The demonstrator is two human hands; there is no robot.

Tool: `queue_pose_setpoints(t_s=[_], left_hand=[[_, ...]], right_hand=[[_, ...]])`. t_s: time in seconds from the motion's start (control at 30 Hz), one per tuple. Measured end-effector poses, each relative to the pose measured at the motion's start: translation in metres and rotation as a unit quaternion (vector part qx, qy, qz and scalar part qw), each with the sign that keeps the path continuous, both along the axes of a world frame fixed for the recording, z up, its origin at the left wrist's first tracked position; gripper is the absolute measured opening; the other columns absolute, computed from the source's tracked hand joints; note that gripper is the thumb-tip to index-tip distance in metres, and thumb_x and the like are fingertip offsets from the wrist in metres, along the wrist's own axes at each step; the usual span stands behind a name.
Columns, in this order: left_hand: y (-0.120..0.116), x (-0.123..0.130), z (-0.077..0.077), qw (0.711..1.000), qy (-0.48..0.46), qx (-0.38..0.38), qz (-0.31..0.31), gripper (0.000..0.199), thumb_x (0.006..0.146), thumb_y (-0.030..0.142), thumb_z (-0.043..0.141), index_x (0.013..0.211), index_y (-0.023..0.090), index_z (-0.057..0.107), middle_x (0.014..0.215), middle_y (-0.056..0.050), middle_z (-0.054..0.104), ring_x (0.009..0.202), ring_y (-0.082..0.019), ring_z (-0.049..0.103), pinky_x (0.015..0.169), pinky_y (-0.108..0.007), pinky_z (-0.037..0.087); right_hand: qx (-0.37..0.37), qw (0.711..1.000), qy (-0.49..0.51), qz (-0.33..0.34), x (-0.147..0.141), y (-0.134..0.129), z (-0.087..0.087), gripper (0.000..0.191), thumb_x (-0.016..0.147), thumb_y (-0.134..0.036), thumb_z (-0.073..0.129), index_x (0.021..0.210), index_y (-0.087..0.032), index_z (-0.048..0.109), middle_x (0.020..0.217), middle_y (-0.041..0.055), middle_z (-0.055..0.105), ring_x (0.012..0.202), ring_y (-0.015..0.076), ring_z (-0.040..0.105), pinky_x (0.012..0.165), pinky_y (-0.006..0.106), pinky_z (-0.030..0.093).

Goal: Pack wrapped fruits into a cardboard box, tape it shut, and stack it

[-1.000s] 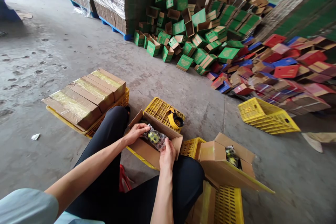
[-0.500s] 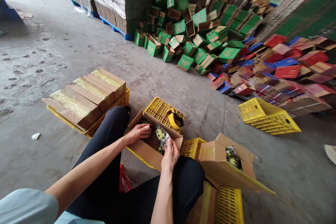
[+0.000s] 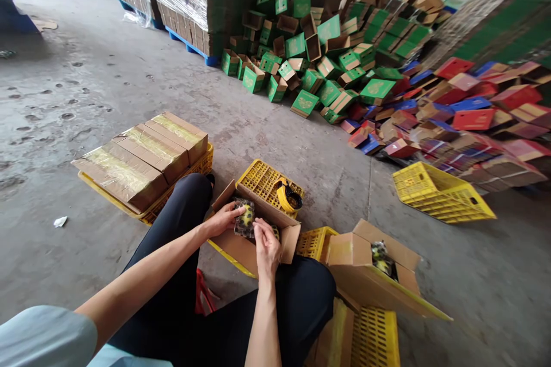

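An open cardboard box (image 3: 235, 248) rests between my knees on a yellow crate. Over its opening, my left hand (image 3: 224, 219) grips a clear plastic pack (image 3: 244, 219) with yellow and black contents, thumb on top. My right hand (image 3: 267, 246) is at the pack's right side, its fingers curled and pinched together. What those fingers hold, if anything, is hidden. Part of another yellow-and-black pack (image 3: 276, 233) shows inside the box, behind the right hand.
A tape dispenser (image 3: 289, 196) lies on an upturned yellow crate (image 3: 263, 176) ahead. Taped boxes (image 3: 140, 155) fill a crate at left. An open box (image 3: 379, 281) with similar packs stands at right. A yellow crate (image 3: 439, 192) and heaped green cartons (image 3: 305, 102) are farther off.
My left hand has taken hold of a pack and turned it yellow side up. The right hand has shifted left, away from the pack it was gripping.
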State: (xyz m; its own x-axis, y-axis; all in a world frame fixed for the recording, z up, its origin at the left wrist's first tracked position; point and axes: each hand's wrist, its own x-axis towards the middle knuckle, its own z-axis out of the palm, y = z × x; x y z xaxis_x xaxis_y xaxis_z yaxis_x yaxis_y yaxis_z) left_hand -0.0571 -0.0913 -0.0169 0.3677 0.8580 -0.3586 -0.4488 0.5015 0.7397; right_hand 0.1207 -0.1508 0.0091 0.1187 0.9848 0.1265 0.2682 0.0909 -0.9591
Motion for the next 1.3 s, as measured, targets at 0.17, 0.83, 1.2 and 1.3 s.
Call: queue_pose_setpoints(t_s=[0.17, 0.83, 1.2, 1.3], left_hand=[[-0.003, -0.001, 0.006, 0.999, 0.003, 0.038, -0.021, 0.062, 0.082, 0.048, 0.085, 0.131, 0.018, 0.064, 0.122, -0.014, 0.071, 0.096, -0.022, 0.073, 0.077, -0.030, 0.059], [0.006, -0.005, -0.002, 0.991, 0.099, 0.064, 0.055, 0.047, 0.078, 0.030, 0.082, 0.123, 0.021, 0.075, 0.147, -0.013, 0.063, 0.141, -0.035, 0.051, 0.115, -0.048, 0.044], [0.020, 0.008, -0.015, 0.957, 0.230, 0.166, -0.058, 0.031, 0.065, 0.016, 0.083, 0.095, 0.024, 0.083, 0.111, -0.008, 0.078, 0.127, -0.036, 0.062, 0.119, -0.045, 0.037], [0.030, 0.022, -0.020, 0.964, 0.220, 0.127, -0.079, 0.031, 0.055, 0.008, 0.085, 0.082, 0.024, 0.081, 0.099, -0.008, 0.078, 0.139, -0.040, 0.051, 0.125, -0.049, 0.027]], right_hand=[[-0.119, 0.990, 0.074, -0.036, 0.009, 0.001, -0.012, 0.068, 0.086, -0.060, 0.071, 0.139, -0.018, 0.066, 0.125, 0.0162, 0.075, 0.110, 0.0296, 0.074, 0.096, 0.042, 0.060], [-0.003, 0.944, -0.213, -0.251, 0.045, 0.002, -0.027, 0.057, 0.092, -0.056, 0.050, 0.104, -0.010, 0.083, 0.095, 0.0207, 0.081, 0.089, 0.0349, 0.077, 0.086, 0.044, 0.057], [-0.007, 0.924, -0.262, -0.280, 0.055, 0.003, -0.033, 0.052, 0.095, -0.046, 0.046, 0.102, -0.009, 0.082, 0.099, 0.0246, 0.080, 0.095, 0.0375, 0.076, 0.089, 0.045, 0.054], [-0.001, 0.925, -0.258, -0.279, 0.055, 0.005, -0.035, 0.052, 0.093, -0.046, 0.048, 0.100, -0.009, 0.083, 0.095, 0.0237, 0.081, 0.090, 0.0369, 0.076, 0.084, 0.044, 0.055]])
